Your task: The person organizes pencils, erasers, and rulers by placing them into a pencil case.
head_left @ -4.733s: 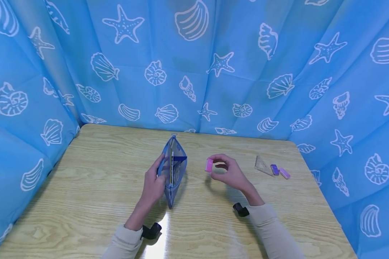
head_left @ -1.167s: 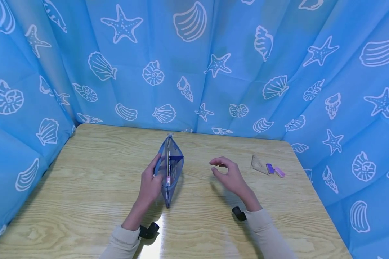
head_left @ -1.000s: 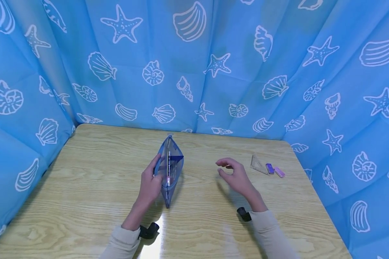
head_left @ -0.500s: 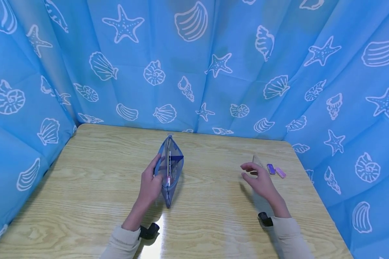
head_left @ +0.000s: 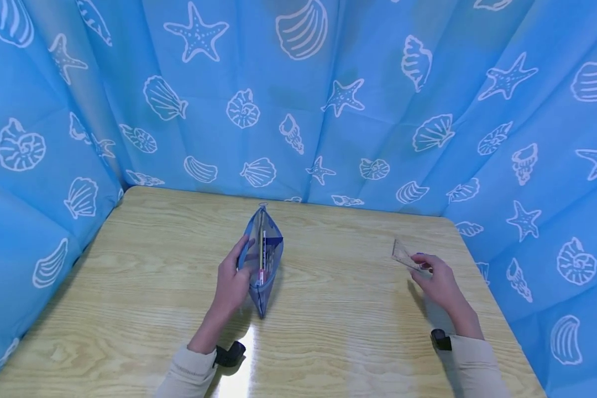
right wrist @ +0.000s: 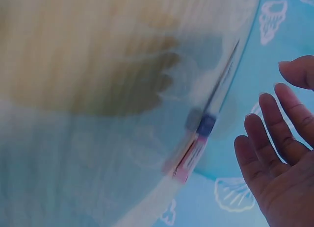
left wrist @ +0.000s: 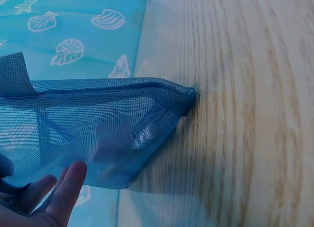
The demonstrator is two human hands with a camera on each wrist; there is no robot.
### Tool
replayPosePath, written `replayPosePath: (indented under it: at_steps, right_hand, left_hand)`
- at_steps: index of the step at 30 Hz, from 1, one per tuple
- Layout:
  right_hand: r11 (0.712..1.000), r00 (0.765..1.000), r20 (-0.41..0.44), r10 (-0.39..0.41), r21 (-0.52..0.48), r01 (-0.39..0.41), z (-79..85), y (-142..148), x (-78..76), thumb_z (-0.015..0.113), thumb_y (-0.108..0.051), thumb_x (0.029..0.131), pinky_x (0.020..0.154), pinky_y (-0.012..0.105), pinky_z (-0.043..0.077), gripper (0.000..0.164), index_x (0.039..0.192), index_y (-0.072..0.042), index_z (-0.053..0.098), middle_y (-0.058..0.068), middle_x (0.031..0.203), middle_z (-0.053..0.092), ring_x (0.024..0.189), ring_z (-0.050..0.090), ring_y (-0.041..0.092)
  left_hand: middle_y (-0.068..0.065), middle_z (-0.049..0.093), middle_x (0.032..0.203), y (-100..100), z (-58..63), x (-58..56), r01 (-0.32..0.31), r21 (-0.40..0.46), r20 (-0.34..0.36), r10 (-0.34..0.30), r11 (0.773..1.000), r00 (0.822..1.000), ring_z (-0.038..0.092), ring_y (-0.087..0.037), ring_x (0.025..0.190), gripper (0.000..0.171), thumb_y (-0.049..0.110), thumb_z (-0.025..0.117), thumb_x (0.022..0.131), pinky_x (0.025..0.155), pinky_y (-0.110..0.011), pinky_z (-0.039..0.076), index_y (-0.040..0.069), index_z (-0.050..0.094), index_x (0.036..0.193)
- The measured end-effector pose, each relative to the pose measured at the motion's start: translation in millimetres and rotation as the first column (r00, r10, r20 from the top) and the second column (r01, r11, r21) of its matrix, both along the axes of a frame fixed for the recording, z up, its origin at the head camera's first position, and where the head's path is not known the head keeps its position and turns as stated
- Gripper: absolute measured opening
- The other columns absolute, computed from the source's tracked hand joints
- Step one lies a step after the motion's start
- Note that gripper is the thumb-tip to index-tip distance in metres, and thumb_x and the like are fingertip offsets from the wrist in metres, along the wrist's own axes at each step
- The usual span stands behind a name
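Observation:
My left hand (head_left: 234, 283) grips the near-left side of a blue mesh pencil pouch (head_left: 275, 265), which stands with its mouth spread. Inside it are long thin items and a pink eraser (head_left: 262, 277). In the left wrist view, fingertips (left wrist: 74, 175) lie against the mesh. At the right of the table my right hand (head_left: 440, 283) hovers with fingers loosely bent, holding nothing. A clear set square (head_left: 401, 253) lies just beyond its fingertips. The right wrist view shows a dark blue-purple eraser (right wrist: 206, 125) and a pink eraser (right wrist: 190, 159) in line, apart from the hand.
The wooden table (head_left: 328, 331) carries a bright glare patch near my left wrist. A blue curtain (head_left: 298, 99) with shells and starfish hangs along the back and both sides.
The pink eraser that my right hand held is now inside the pouch. My right hand has since moved right, to the set square and erasers. The left hand keeps its hold.

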State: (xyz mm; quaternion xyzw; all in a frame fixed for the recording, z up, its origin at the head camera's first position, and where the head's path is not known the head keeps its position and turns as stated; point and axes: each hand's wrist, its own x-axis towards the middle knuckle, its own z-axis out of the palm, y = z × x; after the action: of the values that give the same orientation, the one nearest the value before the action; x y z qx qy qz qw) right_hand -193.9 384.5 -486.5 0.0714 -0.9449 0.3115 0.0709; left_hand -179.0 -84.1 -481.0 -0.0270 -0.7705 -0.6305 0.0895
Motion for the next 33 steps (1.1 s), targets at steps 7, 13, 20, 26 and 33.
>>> replayPosePath:
  at_steps: [7,13,20,26,33]
  right_hand:
    - [0.996,0.998,0.056,-0.019,0.083,0.014,10.1,24.0,-10.4,0.064,-0.002,0.093,0.089,0.064,0.047,0.043,0.132,0.014,0.055,0.04,0.127,0.052,0.11,0.053,0.053]
    - [0.984,0.99,0.138,-0.013,0.179,-0.012,10.7,35.9,-21.7,0.067,-0.006,0.093,0.096,0.068,0.041,0.052,0.136,0.018,0.049,0.044,0.131,0.049,0.12,0.046,0.061]
    - [0.964,0.979,0.203,-0.004,0.263,-0.051,6.9,42.9,-35.8,0.07,-0.01,0.091,0.1,0.072,0.032,0.055,0.136,0.015,0.05,0.044,0.13,0.05,0.122,0.043,0.063]
    - [0.947,0.969,0.245,-0.031,0.318,-0.05,7.9,43.3,-41.6,0.07,-0.01,0.09,0.097,0.068,0.027,0.053,0.134,0.012,0.053,0.043,0.127,0.053,0.118,0.046,0.06]
    - [0.94,0.957,0.274,-0.094,0.342,-0.005,9.5,41.5,-45.6,0.071,-0.011,0.089,0.097,0.068,0.032,0.054,0.134,0.011,0.053,0.044,0.129,0.051,0.115,0.046,0.058]
  left_hand:
    - [-0.014,0.055,0.149,-1.6,0.8,-0.6,0.0,-0.007,0.001,0.0,1.0,1.0,0.043,-0.035,0.144,0.079,-0.006,0.049,0.079,0.118,-0.052,0.032,0.005,0.037,0.157]
    - [-0.014,0.055,0.149,-3.9,0.4,-0.1,0.003,-0.007,0.001,-0.003,1.0,1.0,0.044,-0.035,0.143,0.079,-0.007,0.048,0.079,0.119,-0.053,0.031,0.004,0.037,0.157]
    - [-0.015,0.054,0.15,-3.5,0.8,1.5,0.015,0.003,-0.003,-0.015,1.0,1.0,0.048,-0.036,0.14,0.079,-0.009,0.045,0.079,0.115,-0.053,0.035,0.004,0.036,0.157]
    - [-0.014,0.054,0.15,-3.0,0.5,1.1,0.017,0.012,0.0,-0.017,1.0,1.0,0.054,-0.037,0.135,0.079,-0.009,0.045,0.08,0.115,-0.054,0.036,0.005,0.036,0.157]
    - [-0.016,0.054,0.15,-3.7,1.1,-0.6,0.021,0.017,-0.002,-0.021,1.0,1.0,0.056,-0.039,0.132,0.079,-0.009,0.046,0.08,0.114,-0.055,0.037,0.005,0.037,0.157]
